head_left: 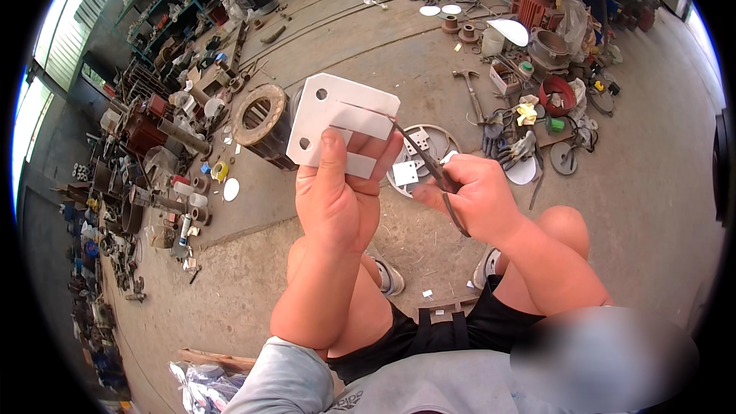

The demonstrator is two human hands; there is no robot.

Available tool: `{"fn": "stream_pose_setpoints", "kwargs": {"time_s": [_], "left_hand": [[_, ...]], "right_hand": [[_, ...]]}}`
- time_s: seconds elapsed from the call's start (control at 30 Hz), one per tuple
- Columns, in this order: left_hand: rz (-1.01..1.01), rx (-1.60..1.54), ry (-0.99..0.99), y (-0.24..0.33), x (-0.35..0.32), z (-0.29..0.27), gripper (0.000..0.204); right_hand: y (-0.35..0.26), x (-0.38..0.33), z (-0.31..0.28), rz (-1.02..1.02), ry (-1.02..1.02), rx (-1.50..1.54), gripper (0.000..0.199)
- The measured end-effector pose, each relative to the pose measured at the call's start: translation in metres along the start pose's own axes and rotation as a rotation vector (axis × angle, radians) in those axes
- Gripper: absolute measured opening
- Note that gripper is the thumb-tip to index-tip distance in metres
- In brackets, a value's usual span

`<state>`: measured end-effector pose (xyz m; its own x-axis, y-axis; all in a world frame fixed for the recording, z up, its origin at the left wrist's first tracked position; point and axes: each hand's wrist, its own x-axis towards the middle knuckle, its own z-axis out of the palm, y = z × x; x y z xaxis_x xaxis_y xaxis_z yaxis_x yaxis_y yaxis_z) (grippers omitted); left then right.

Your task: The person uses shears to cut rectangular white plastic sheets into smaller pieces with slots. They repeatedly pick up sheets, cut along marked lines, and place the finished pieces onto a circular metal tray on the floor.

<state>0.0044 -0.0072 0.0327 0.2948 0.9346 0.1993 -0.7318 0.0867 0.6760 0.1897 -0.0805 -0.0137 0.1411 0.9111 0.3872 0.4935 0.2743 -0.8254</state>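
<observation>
My left hand (337, 199) grips a white flat sheet piece (307, 111) by its lower part, thumb in front and fingers behind. The sheet has clipped corners, two round holes near its left edge and a rectangular slot through which fingers show. A thin dark line runs across its upper part. Scissors (433, 169) with dark blades are in my right hand (479, 192); their tips reach the sheet's right edge. Below the hands lies a round metal frame (452, 136) with small white perforated pieces (406, 173) on it.
A rusty cylindrical casing (261, 119) stands just left of the sheet. To the right lie a hammer (469, 96), work gloves (517, 146) and a red bowl (557, 96). Machine parts crowd the left side, and motors (537, 8) stand at the far right.
</observation>
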Motion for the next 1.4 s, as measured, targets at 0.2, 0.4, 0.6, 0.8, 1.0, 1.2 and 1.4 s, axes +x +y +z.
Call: {"fn": "stream_pose_setpoints", "kwargs": {"time_s": [0.2,0.4,0.6,0.8,1.0,1.2,1.4], "left_hand": [[0.04,0.008,0.01,0.004,0.003,-0.003,0.038],[0.003,-0.01,-0.015,0.003,0.004,-0.004,0.043],[-0.028,0.025,-0.056,-0.006,-0.001,-0.001,0.043],[-0.039,-0.048,-0.04,-0.012,0.0,0.001,0.035],[-0.035,-0.027,-0.04,-0.012,0.0,0.002,0.039],[-0.021,0.011,-0.036,-0.011,-0.001,0.004,0.044],[-0.031,0.014,-0.026,-0.015,-0.001,0.004,0.044]], "right_hand": [[-0.007,-0.004,0.0,0.055,-0.053,0.064,0.058],[0.0,-0.008,0.008,-0.007,-0.071,0.044,0.056],[-0.01,-0.004,0.009,0.096,-0.14,0.075,0.057],[-0.011,-0.001,0.008,0.102,-0.124,0.055,0.057],[-0.012,-0.001,0.007,0.109,-0.123,0.054,0.057],[-0.013,-0.003,0.007,0.138,-0.132,0.051,0.059],[-0.011,-0.002,0.005,0.133,-0.139,0.049,0.059]]}}
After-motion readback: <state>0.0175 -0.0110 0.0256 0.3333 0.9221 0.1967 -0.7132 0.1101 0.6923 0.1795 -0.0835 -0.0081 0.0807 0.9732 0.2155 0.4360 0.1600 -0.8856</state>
